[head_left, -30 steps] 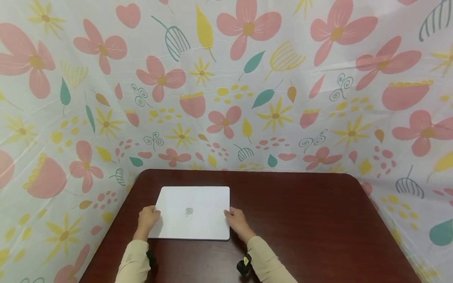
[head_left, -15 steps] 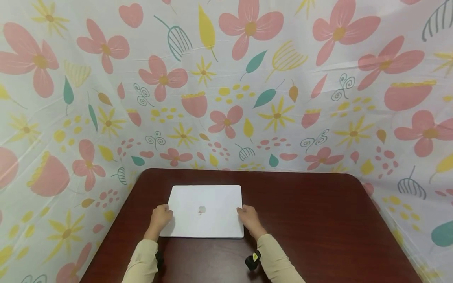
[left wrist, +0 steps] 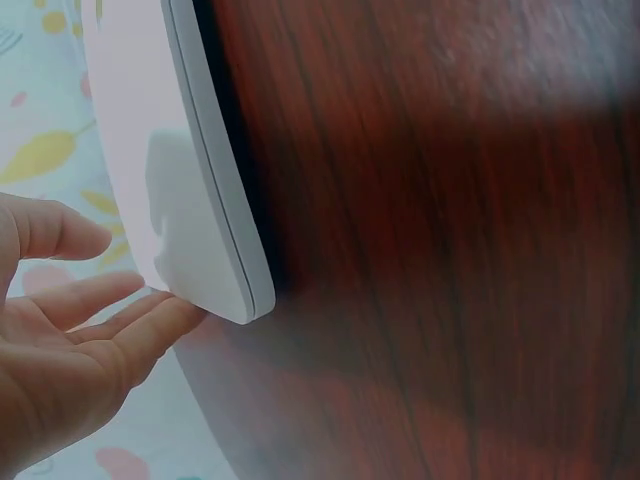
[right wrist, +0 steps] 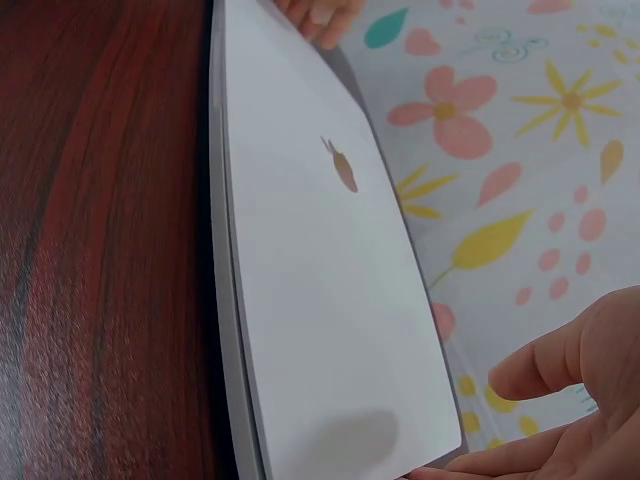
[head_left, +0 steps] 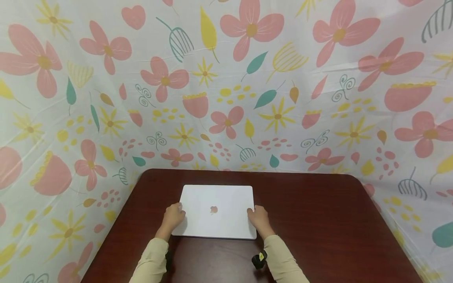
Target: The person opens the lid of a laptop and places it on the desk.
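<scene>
A closed silver laptop point(head_left: 221, 223) with an apple logo on its lid is level over the brown table point(head_left: 318, 220), hinge side not discernible. At its left side, my left hand point(head_left: 172, 217) holds the edge, thumb above the lid and fingers at the underside. On the opposite edge my right hand point(head_left: 260, 220) holds it the same way. The left wrist view has the left fingers point(left wrist: 150, 330) touching the laptop's corner. In the right wrist view, the right thumb point(right wrist: 530, 370) stands off the lid, while the fingers are partly hidden at the edge.
A white curtain point(head_left: 226, 94) with printed flowers and leaves hangs behind and beside the table. A small black device point(head_left: 259, 260) is strapped at my right wrist, below the sleeve cuff. Table surface extends to the laptop's right.
The laptop has slid or been carried to the right together with both hands, which keep their places on its two sides. The head view has shifted slightly.
</scene>
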Demonstrator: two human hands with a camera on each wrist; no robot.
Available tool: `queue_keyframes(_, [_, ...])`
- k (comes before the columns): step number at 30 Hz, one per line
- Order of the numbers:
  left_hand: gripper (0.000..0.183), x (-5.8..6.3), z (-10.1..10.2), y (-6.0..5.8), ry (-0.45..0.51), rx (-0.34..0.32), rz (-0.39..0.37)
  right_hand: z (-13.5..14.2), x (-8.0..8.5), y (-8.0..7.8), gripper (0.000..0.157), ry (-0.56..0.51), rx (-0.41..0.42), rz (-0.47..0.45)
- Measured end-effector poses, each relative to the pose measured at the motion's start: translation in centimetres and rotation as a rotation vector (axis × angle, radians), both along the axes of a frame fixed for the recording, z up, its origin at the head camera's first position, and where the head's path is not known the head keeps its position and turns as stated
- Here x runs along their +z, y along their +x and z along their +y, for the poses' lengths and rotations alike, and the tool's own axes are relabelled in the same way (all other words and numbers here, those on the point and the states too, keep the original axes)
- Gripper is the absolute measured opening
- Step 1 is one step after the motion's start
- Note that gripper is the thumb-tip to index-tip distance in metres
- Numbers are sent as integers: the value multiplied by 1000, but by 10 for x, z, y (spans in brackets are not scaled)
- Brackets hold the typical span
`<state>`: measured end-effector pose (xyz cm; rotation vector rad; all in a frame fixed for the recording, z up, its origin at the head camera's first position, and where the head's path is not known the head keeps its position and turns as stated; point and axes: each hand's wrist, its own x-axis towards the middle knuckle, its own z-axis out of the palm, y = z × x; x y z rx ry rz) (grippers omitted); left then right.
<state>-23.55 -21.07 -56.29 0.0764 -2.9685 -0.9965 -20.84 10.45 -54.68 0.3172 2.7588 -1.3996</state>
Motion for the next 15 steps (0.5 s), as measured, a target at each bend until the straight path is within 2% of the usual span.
queue_keyframes(3, [43, -1, 6, -1, 2, -8, -15, 4, 1, 0, 45, 7, -8, -3])
queue_keyframes(8, [43, -2, 14, -2, 12, -14, -29, 12, -1, -2, 47, 21, -22, -15])
queue_keyframes(15, [43, 3, 25, 1, 22, -51, -20, 23, 2, -1, 35, 40, -47, -7])
